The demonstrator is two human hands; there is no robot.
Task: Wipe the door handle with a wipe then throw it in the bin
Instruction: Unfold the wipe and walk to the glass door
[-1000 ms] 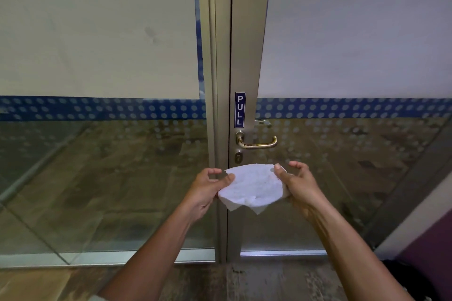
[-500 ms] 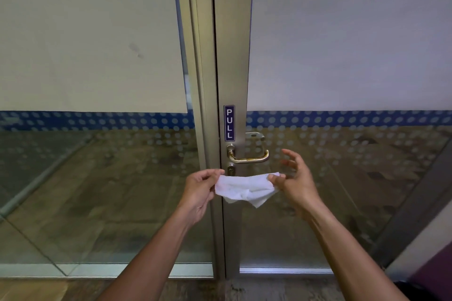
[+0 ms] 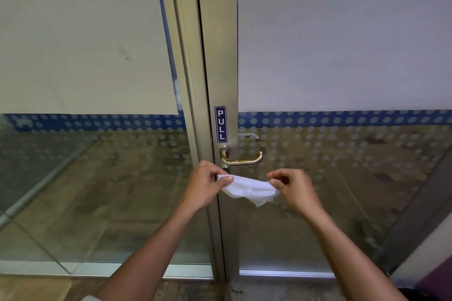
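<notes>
A brass lever door handle (image 3: 242, 158) sticks out to the right from the metal frame of a glass door, just under a blue PULL sign (image 3: 220, 124). A white wipe (image 3: 249, 189) is stretched and folded between my two hands, a little below the handle and apart from it. My left hand (image 3: 208, 187) pinches the wipe's left end in front of the keyhole. My right hand (image 3: 294, 188) pinches the right end with curled fingers. No bin is in view.
The door frame (image 3: 215, 56) runs up the middle, with frosted glass panels on both sides and a blue dotted band (image 3: 342, 118) at handle height. A second handle (image 3: 248, 136) shows behind the glass. A dark wall edge (image 3: 415, 215) slants at the right.
The wipe went from a spread sheet to a narrow folded strip. My right hand closed its fingers on the wipe's end. The view moved closer to the door and handle.
</notes>
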